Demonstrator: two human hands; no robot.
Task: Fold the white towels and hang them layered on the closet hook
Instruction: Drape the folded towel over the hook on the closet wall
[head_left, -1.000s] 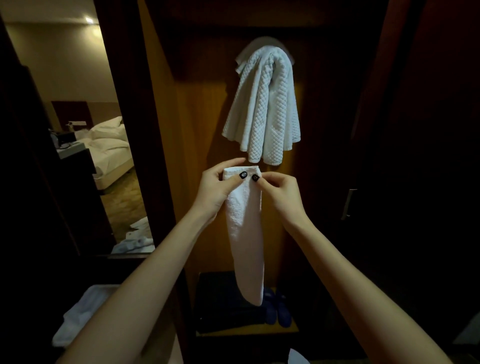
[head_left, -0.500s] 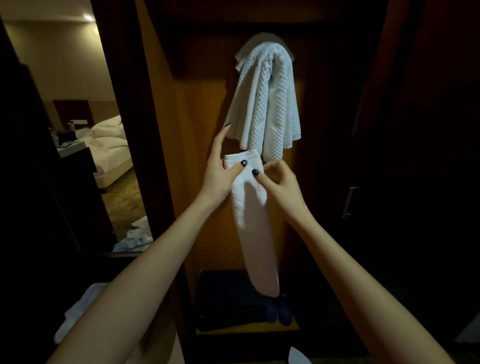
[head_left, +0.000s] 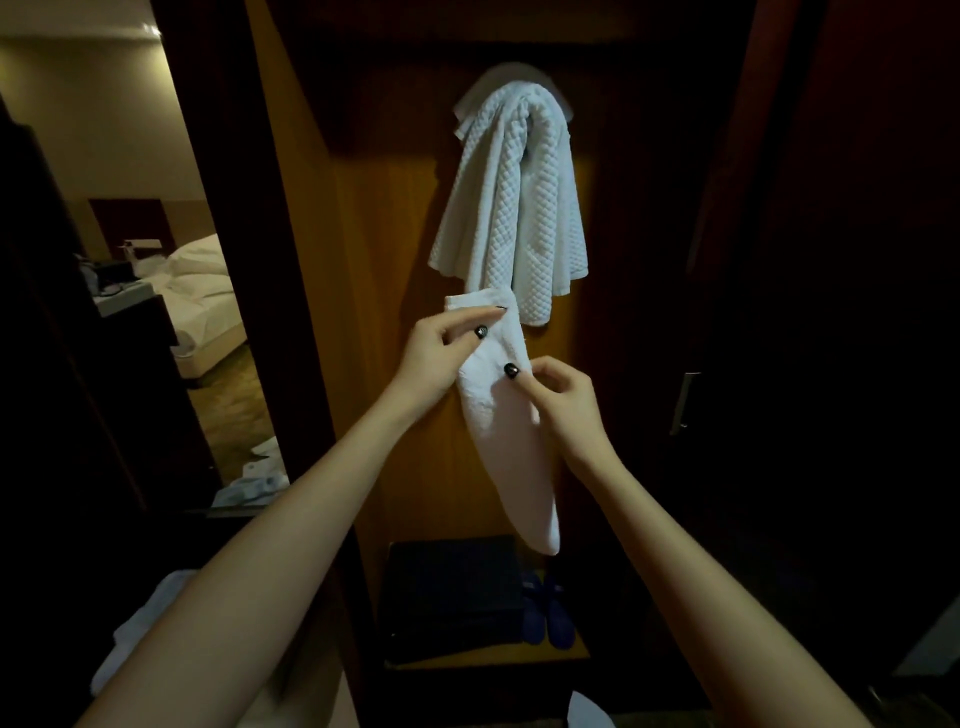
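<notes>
A white waffle-textured towel (head_left: 511, 208) hangs draped over the closet hook, which it hides, against the wooden back panel. Just below it I hold a narrow folded white towel (head_left: 511, 447) that hangs down long and tapers to a point. My left hand (head_left: 441, 348) pinches its upper end between thumb and fingers. My right hand (head_left: 558, 395) pinches its right edge a little lower. The towel's top edge touches the hem of the hanging towel.
A dark box (head_left: 452, 597) and blue slippers (head_left: 548, 613) sit on the closet's low shelf. A dark closet door with a metal handle (head_left: 683, 402) stands at the right. At left a doorway shows a bed (head_left: 202, 291) and white cloths on the floor (head_left: 254, 478).
Both hands lifted the folded towel toward the hanging one, then my right hand slid lower along its right edge. The towel's lower end swung to the right.
</notes>
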